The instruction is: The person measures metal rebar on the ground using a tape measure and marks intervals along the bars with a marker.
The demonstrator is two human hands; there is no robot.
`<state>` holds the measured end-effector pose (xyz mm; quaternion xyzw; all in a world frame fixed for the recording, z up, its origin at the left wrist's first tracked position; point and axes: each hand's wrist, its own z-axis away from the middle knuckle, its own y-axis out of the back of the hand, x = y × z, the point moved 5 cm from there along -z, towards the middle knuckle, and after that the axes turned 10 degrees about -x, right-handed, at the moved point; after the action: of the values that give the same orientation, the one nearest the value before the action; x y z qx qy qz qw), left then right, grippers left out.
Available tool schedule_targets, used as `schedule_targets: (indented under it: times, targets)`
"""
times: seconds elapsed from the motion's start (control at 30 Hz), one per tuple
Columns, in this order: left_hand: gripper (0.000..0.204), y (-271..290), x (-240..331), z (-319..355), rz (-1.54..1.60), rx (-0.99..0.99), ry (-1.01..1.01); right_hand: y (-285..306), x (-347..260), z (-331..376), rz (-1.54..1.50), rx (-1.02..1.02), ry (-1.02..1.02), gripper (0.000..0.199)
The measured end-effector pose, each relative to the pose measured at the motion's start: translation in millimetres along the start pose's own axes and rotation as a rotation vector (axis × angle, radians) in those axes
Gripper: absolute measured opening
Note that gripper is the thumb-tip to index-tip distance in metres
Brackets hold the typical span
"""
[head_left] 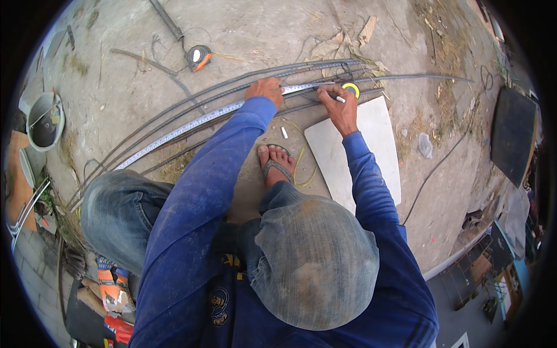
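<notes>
A pulled-out tape measure blade (191, 123) runs along several long steel rebar rods (212, 87) on the ground, up to its yellow-and-black case (350, 89). Over the blade and a rod, my left hand (267, 91) has its fingers curled and closed. My right hand (341, 110) pinches a marker, its white end (340, 99) showing between the fingers, close beside the tape case. Its writing tip cannot be made out. Near my foot lies a small white cylinder (284, 133), perhaps a cap.
A pale flat board (360, 151) lies under my right forearm. Farther off sits an orange-and-black tape measure (198, 58) beside a dark bar (166, 19). A grey bucket (45, 122) stands at far left, a dark panel (514, 136) at far right. Thin wire (432, 168) crosses the ground.
</notes>
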<state>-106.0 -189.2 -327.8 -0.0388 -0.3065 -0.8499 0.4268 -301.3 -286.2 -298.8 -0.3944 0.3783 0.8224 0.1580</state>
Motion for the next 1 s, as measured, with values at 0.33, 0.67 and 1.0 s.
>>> schedule_targets:
  times: [0.33, 0.67, 1.0]
  targets:
    - [0.037, 3, 1, 2, 0.023, -0.040, 0.024, 1, -12, -3, 0.058, -0.021, 0.023, 0.022]
    - [0.036, 3, 1, 1, 0.032, -0.019, 0.010, 0, 7, 1, 0.006, 0.026, 0.039, 0.024]
    - [0.038, 3, 0, 3, 0.035, -0.034, 0.022, -4, 4, 7, 0.030, -0.020, 0.026, 0.021]
